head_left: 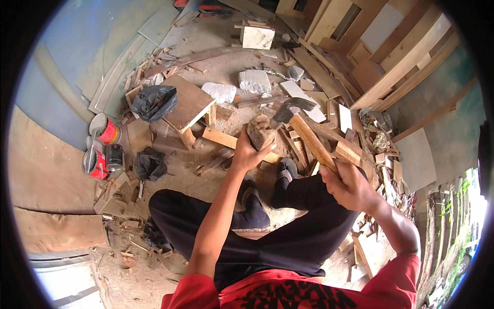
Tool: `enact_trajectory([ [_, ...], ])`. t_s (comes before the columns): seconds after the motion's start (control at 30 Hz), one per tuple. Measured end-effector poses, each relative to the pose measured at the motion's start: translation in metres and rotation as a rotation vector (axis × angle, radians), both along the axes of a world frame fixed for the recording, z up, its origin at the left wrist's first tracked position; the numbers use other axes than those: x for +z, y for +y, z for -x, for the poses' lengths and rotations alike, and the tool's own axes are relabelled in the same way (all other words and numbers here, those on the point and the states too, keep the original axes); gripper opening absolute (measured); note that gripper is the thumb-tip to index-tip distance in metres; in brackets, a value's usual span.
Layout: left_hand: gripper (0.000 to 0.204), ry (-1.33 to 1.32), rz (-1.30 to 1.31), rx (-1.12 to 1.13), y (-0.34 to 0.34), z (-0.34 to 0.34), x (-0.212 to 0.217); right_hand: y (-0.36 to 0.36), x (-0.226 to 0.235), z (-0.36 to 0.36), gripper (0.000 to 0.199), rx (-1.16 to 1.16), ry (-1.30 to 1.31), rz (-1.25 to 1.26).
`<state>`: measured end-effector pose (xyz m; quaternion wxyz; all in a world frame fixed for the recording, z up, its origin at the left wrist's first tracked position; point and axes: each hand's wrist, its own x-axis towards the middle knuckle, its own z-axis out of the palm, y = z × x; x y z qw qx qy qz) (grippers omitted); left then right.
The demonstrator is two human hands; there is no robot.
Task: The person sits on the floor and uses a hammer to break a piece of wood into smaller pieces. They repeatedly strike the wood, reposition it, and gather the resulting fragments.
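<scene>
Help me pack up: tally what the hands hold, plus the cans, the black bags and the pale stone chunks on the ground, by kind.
Hatchet, in the right hand: 1
Wood block, in the left hand: 1
Cans: 3
Black bags: 2
Pale stone chunks: 2
Total: 9

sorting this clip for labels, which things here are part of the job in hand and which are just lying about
In use:
- left hand gripping a wood chunk
- right hand on the wooden handle of a hatchet, head at the chunk

Lying about:
- red tins
- black bag
- low wooden stool
- pale stone blocks
- offcuts
</scene>
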<state>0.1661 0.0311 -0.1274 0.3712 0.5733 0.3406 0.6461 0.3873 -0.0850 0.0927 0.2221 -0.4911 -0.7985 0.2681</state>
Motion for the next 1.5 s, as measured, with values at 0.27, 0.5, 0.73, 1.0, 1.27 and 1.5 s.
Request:
enact_trajectory([
  [0.27, 0.068, -0.053, 0.014, 0.007, -0.002, 0.006, 0.003, -0.009, 0.007, 0.010, 0.040, -0.108, 0.331, 0.168],
  [0.5, 0.067, -0.082, 0.014, -0.025, -0.001, 0.017, -0.007, -0.013, -0.038, 0.013, 0.037, -0.144, 0.270, 0.290],
  [0.73, 0.065, -0.146, 0.017, -0.037, -0.005, 0.015, -0.004, -0.007, -0.058, 0.023, 0.030, -0.097, 0.293, 0.126],
  [1.0, 0.068, -0.140, 0.031, -0.017, 0.004, 0.029, -0.010, -0.008, -0.020, 0.027, 0.039, -0.097, 0.506, 0.137],
  [1.27, 0.070, -0.140, 0.038, -0.023, 0.002, 0.035, -0.008, -0.007, -0.055, 0.029, 0.038, -0.150, 0.278, 0.260],
  [1.5, 0.071, -0.145, 0.118, -0.102, -0.004, 0.036, -0.008, 0.002, -0.062, 0.023, 0.030, -0.064, 0.522, 0.019],
])
